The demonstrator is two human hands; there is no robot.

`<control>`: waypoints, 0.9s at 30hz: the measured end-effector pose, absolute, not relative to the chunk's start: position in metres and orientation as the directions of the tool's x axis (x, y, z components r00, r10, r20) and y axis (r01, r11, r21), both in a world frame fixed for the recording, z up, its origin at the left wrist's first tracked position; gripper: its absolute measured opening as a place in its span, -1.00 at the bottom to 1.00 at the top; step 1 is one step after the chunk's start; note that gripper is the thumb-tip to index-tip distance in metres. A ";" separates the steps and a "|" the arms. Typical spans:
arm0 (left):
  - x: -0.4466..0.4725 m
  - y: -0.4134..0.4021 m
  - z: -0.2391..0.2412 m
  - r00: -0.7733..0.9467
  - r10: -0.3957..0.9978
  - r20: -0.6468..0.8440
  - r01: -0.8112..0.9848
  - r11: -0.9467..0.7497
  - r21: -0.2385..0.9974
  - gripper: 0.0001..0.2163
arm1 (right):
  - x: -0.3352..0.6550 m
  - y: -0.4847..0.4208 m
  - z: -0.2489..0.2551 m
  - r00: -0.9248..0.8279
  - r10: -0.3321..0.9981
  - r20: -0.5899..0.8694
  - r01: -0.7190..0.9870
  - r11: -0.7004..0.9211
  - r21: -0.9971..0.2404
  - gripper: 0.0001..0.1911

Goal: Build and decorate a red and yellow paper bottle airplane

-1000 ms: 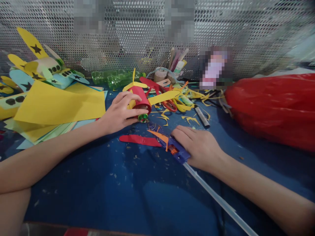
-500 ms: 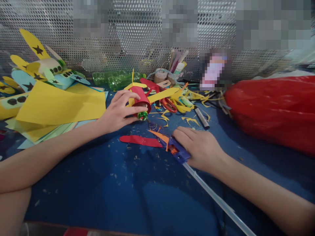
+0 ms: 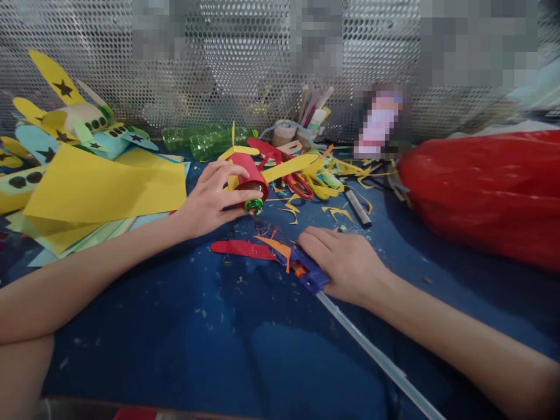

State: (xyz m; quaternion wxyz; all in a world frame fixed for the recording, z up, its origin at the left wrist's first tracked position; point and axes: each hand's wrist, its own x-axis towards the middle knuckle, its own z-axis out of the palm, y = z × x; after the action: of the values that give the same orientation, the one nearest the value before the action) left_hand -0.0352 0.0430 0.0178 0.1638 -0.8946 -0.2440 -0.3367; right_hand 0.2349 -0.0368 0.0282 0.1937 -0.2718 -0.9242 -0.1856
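Note:
My left hand (image 3: 209, 198) is wrapped around a red paper-covered bottle plane (image 3: 250, 173) with yellow wings and a green cap, which lies on the blue table (image 3: 219, 344). My right hand (image 3: 345, 262) is closed on a blue glue gun (image 3: 304, 271) lying on the table, its nozzle pointing toward the plane's cap. A clear glue stick (image 3: 376, 359) sticks out of the gun's back. A red paper strip (image 3: 242, 249) and an orange scrap (image 3: 275, 246) lie between my hands.
Yellow paper sheets (image 3: 105, 186) and finished paper planes (image 3: 74, 119) sit at the left. Green bottles (image 3: 201, 140), red scissors (image 3: 297, 184), a marker (image 3: 357, 207) and yellow scraps lie behind. A red plastic bag (image 3: 481, 192) fills the right. A perforated metal wall stands at the back.
My right hand with the glue gun has shifted slightly left and away from me. The left hand keeps its hold on the plane.

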 end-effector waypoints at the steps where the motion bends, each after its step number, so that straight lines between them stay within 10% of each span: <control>1: -0.035 0.043 0.018 0.654 0.326 0.682 0.547 -0.827 -0.130 -0.73 | 0.234 -0.037 0.028 -0.777 0.425 0.465 0.572 0.785 0.239 -0.74; 13: -0.034 0.042 0.018 0.648 0.318 0.692 0.555 -0.819 -0.144 -0.75 | 0.242 -0.041 0.027 -0.744 0.473 0.472 0.596 0.789 0.150 -0.78; 17: -0.032 0.040 0.015 0.641 0.314 0.701 0.561 -0.814 -0.149 -0.76 | 0.259 -0.046 0.027 -0.525 0.700 0.484 0.707 0.676 -0.210 -0.75; 21: -0.028 0.038 0.006 0.641 0.319 0.699 0.564 -0.813 -0.146 -0.77 | 0.289 -0.048 0.035 0.035 0.975 0.218 0.625 0.149 -0.766 -0.60; 27: -0.021 0.037 -0.004 0.646 0.334 0.686 0.551 -0.826 -0.117 -0.77 | 0.342 -0.045 0.042 0.519 0.824 -0.226 0.099 -0.321 -0.942 -0.75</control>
State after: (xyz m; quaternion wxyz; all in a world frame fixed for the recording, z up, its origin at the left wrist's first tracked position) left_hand -0.0213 0.0366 -0.0039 0.1599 -0.8931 -0.2479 -0.3396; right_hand 0.3417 -0.0454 0.0418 0.4873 -0.7227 -0.3194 0.3719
